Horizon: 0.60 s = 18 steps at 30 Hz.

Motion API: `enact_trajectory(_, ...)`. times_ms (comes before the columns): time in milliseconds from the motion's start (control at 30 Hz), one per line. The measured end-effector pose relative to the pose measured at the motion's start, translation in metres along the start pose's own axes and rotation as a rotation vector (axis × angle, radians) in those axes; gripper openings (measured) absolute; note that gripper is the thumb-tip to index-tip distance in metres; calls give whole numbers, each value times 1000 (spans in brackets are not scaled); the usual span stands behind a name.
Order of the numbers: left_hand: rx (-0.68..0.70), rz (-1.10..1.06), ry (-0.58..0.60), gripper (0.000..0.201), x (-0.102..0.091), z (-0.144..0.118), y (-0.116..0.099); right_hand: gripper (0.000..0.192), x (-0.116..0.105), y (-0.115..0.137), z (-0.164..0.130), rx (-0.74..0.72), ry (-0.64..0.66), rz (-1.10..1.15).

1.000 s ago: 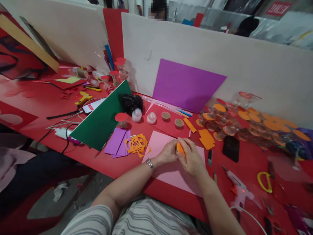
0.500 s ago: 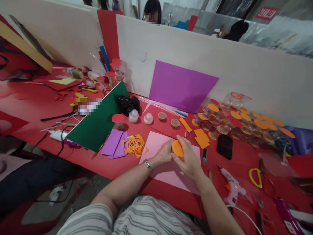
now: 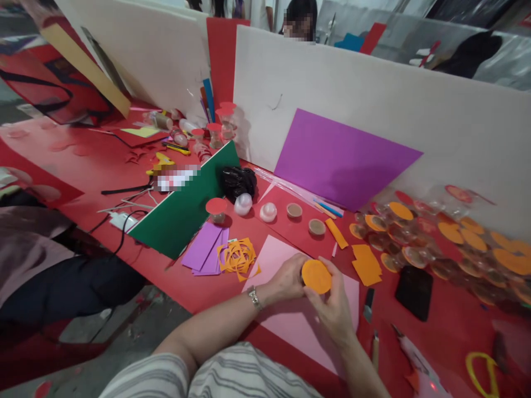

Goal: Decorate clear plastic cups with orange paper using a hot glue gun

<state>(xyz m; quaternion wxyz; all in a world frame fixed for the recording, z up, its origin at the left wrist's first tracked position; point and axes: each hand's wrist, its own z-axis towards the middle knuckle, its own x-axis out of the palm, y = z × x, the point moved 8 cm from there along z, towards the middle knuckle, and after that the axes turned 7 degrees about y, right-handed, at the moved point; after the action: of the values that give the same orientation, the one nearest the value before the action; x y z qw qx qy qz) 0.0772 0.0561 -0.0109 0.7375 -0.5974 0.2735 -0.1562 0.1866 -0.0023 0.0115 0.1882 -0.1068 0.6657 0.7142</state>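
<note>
Both my hands are around an orange disc (image 3: 316,277) above the pink sheet (image 3: 286,326). The fingers of my left hand (image 3: 288,279) close on its left edge, where a dark rim of something shows beneath; the rest of that lower part is hidden. On the right edge, my right hand (image 3: 335,309) grips the disc with thumb in front and fingers behind. Orange ring-shaped offcuts (image 3: 238,257) and purple strips (image 3: 205,249) lie to the left of the sheet. Beyond it stand two small sand-filled cups (image 3: 317,227) and two whitish domed pieces (image 3: 267,211).
A green board (image 3: 186,210) leans at left beside a black plastic bag (image 3: 239,182). On the right are orange-topped clear pieces (image 3: 460,235), a black phone (image 3: 415,293), a cutter knife (image 3: 369,304), a glue gun (image 3: 423,359) and yellow-handled scissors (image 3: 481,370). Another person's leg (image 3: 74,293) is at left.
The view has swung left, so the table things appear further right. Both hands still hold the orange disc, and its face now shows more fully toward me.
</note>
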Motion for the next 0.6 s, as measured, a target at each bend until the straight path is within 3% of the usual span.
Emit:
enact_trajectory(133, 84, 6, -81, 37, -1, -3, -3, 69, -7, -10, 1, 70, -94, 71)
enact_trajectory(233, 48, 16, -97, 38, 0, -6, 0, 72, -9, -15, 2, 88, -175, 99)
enact_trajectory(433, -70, 11, 26, 40, 10, -8, 10, 74, -3, -29, -2, 94, -74, 119)
enact_trajectory(600, -109, -50, 19, 44, 12, -8, 11, 70, -6, -32, -6, 67, -60, 146)
